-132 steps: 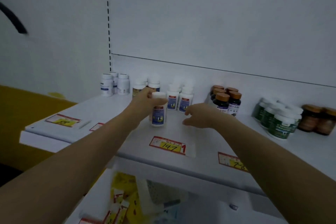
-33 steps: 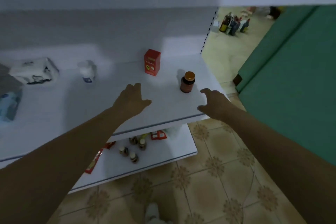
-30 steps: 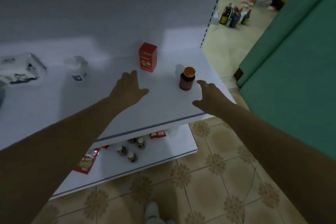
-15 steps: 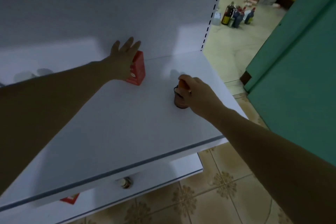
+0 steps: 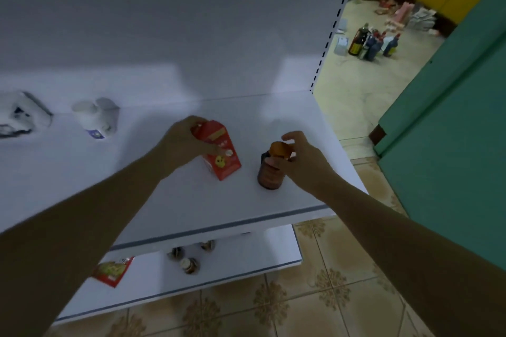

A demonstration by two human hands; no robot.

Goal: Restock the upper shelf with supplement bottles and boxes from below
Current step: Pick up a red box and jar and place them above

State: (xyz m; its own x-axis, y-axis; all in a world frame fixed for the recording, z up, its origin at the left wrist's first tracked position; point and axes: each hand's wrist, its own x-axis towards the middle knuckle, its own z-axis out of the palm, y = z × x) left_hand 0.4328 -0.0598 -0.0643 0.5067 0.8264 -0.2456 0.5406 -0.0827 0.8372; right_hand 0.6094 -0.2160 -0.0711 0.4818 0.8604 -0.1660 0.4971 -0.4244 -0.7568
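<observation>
I look down at a white lower shelf [image 5: 164,200]. My left hand [image 5: 180,142] is closed around a small red box [image 5: 220,154], which is tilted and lifted toward me. My right hand [image 5: 301,156] grips a brown bottle with an orange cap [image 5: 271,172] by its neck; the bottle leans slightly. Both sit over the right part of the shelf. The upper shelf is out of view.
A white bottle [image 5: 94,120] and a white packet [image 5: 19,117] stand on the same shelf at the left. Below, a bottom shelf [image 5: 246,257] holds small bottles [image 5: 189,264] and a red pouch [image 5: 112,271]. Dark bottles [image 5: 369,44] stand on the tiled floor; a green wall [image 5: 451,131] is at right.
My left hand has closed on the red box and pulled it forward off the back wall. My right hand has kept hold of the brown bottle and tipped it.
</observation>
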